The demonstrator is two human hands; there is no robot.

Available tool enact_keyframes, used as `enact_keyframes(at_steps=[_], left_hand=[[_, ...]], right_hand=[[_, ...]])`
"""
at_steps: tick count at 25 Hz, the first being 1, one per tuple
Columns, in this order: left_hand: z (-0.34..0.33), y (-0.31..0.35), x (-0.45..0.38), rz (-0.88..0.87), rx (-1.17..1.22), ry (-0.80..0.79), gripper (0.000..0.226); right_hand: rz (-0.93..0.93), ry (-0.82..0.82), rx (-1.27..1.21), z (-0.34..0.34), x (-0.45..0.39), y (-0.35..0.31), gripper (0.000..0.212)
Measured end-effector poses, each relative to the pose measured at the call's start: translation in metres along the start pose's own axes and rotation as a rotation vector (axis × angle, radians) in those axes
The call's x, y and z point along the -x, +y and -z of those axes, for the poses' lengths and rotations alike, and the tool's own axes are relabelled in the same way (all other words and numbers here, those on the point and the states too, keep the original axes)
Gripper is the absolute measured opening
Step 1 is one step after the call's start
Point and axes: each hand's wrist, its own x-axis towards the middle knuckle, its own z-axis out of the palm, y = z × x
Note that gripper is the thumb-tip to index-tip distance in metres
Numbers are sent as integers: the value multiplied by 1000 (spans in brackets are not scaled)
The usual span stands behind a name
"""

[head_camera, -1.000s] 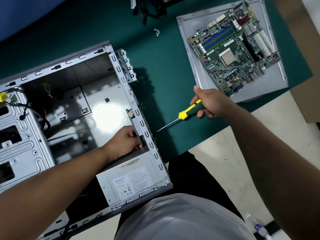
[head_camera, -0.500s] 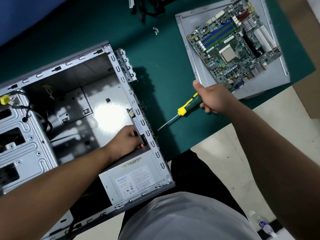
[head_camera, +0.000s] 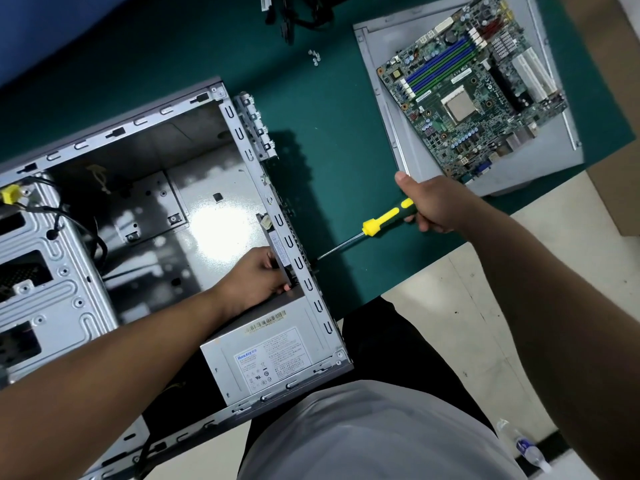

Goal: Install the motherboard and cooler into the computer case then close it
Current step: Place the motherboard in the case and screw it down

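Left hand (head_camera: 258,280) pinches a flat part against the computer case (head_camera: 291,244) rear wall; right hand (head_camera: 434,206) grips the screwdriver (head_camera: 367,230): keep it square, press steadily. Motherboard (head_camera: 474,88) waits at two o'clock on the bench (head_camera: 329,116).

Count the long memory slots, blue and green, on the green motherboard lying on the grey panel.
4: two blue and two green slots, alternating side by side on the green motherboard, just beyond its square processor socket. None seem hidden.

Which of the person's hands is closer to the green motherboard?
Right. The right hand grips a screwdriver just below the motherboard; the left hand is inside the case, farther away.
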Motion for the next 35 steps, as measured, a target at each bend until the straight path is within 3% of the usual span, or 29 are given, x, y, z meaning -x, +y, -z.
enact_keyframes(at_steps=[1,4,6,8,12,14,16,19,20,21,24,25,27,29,32,35], left_hand=[[0,0,-1,2,-8,1,21],[1,-2,-1,13,-27,5,17],[1,-2,-1,2,-50,8,16],[1,-2,0,-23,-63,11,16],[1,-3,-1,-32,-84,12,17],[0,-4,-2,-39,-101,18,16],[1,-4,-1,-43,-104,18,14],[0,-5,-1,-39,-100,13,14],[0,-4,0,-42,-109,14,13],[0,-3,0,-47,-119,14,13],[1,-1,1,-54,-124,8,15],[1,-1,1,-50,-122,5,16],[2,-2,1,-47,-116,0,15],[2,-2,1,-54,-111,-3,15],[2,-2,1,-56,-113,-2,15],[2,-1,1,-49,-118,0,15]], right_hand=[[-32,-12,-68,-5,-2,0,75],[39,-142,-649,-4,-1,10,38],[153,-223,-846,3,-1,20,34],[225,-261,-822,5,-1,25,33],[166,-327,-868,8,0,25,40],[176,-306,-836,13,1,23,29],[153,-209,-675,8,4,16,27],[102,98,-138,-11,5,6,65],[99,140,-86,-17,4,3,72],[63,115,-202,-20,3,2,71],[10,-102,-894,-7,4,9,38],[59,-184,-969,0,3,13,37],[203,-229,-870,4,4,20,33],[185,-64,-607,-4,8,15,28],[117,119,-234,-16,7,4,60],[9,-82,-676,-9,4,8,37]])
